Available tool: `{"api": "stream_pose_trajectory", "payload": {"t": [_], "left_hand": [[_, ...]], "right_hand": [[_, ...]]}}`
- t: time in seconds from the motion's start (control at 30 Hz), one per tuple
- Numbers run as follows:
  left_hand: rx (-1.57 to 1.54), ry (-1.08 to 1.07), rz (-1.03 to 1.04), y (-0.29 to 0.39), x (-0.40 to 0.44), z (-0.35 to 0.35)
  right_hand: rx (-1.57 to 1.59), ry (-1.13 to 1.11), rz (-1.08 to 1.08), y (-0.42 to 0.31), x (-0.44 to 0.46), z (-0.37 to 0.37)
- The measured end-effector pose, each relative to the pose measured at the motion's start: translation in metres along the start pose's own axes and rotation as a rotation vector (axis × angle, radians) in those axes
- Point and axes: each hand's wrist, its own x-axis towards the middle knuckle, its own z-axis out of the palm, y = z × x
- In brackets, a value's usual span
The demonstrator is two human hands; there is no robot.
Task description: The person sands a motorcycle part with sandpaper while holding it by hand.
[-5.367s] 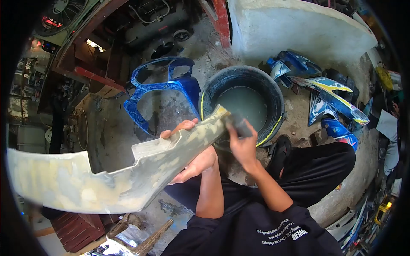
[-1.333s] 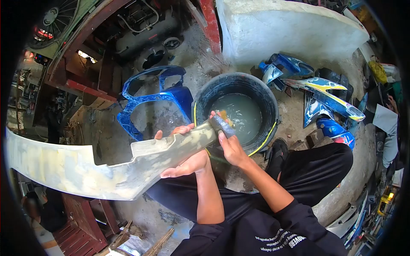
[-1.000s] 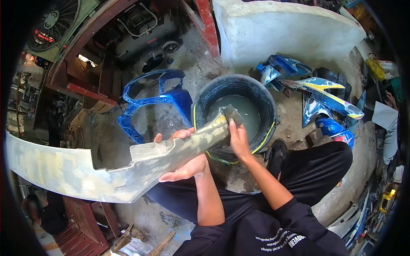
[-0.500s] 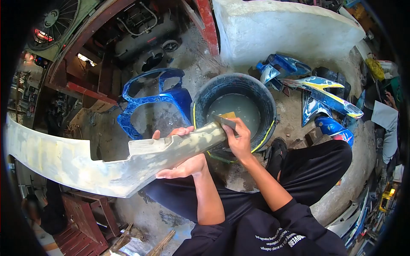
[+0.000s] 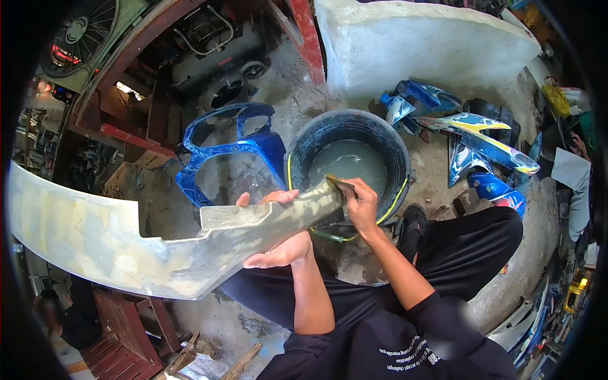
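A long, curved body panel, patchy grey, white and pale yellow, stretches from the left edge of view to the bucket. My left hand is wrapped around its narrow part from beneath, with the thumb on the near side and fingertips showing over the far edge. At the panel's narrow right end, my right hand pinches a piece of sandpaper against the tip. Just beyond that end stands a dark bucket with cloudy water in it.
A blue plastic frame lies on the floor left of the bucket. Several blue, white and yellow fairings lie to the right, before a white low wall. A red wooden bench is at lower left, with a person beside it.
The panel and my left hand have shifted slightly right. My right hand has moved a little right and down with the sandpaper, which now bends over the panel's tip.
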Motion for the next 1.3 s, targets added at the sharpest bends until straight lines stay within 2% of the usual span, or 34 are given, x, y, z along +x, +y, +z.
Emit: {"api": "stream_pose_trajectory", "payload": {"t": [0.03, 0.13, 0.23, 0.3, 0.37, 0.4, 0.5, 0.57, 0.63, 0.77, 0.83, 0.9, 0.93, 1.07, 1.3], "left_hand": [[-0.003, 0.0, -0.001, 0.0, 0.0, 0.001], [-0.022, -0.002, -0.04, 0.002, -0.003, -0.001], [-0.009, -0.006, -0.019, 0.003, 0.001, -0.001], [-0.065, 0.018, -0.024, 0.005, 0.0, 0.0], [-0.068, 0.005, -0.026, 0.007, 0.001, 0.001], [-0.061, -0.006, -0.029, 0.007, 0.001, 0.0], [-0.043, -0.021, -0.023, 0.007, 0.0, -0.004], [-0.025, -0.022, -0.019, 0.006, -0.001, -0.004], [-0.011, -0.024, -0.017, 0.007, -0.002, -0.002], [-0.086, -0.035, -0.016, 0.008, -0.003, -0.006], [-0.118, -0.036, 0.003, 0.006, -0.002, -0.004], [-0.009, -0.035, 0.026, 0.006, 0.001, -0.002], [-0.011, -0.035, 0.032, 0.005, 0.005, -0.001], [-0.098, -0.042, 0.021, 0.005, 0.0, -0.007], [-0.059, 0.019, -0.048, 0.007, -0.001, -0.005]], "right_hand": [[-0.002, 0.001, -0.002, 0.001, -0.001, -0.001], [-0.003, 0.001, -0.199, -0.021, -0.002, -0.007], [-0.028, -0.024, -0.219, -0.024, 0.003, -0.009], [-0.039, -0.001, -0.2, -0.003, 0.003, -0.004], [-0.045, 0.03, -0.072, 0.013, -0.001, -0.001], [-0.018, 0.02, -0.164, 0.006, -0.001, -0.004], [-0.022, -0.027, -0.244, -0.031, -0.002, -0.012], [-0.011, -0.012, -0.245, -0.009, -0.004, -0.005], [-0.027, 0.028, -0.063, -0.004, 0.0, -0.002], [-0.035, -0.016, -0.224, -0.037, -0.002, -0.011], [-0.028, 0.014, -0.189, -0.021, 0.0, -0.005], [-0.013, -0.016, -0.064, -0.017, 0.006, -0.002], [-0.016, 0.007, -0.147, -0.022, 0.005, -0.003], [0.039, -0.017, -0.243, -0.066, 0.004, -0.009], [-0.049, -0.023, -0.26, -0.045, -0.002, -0.015]]}}
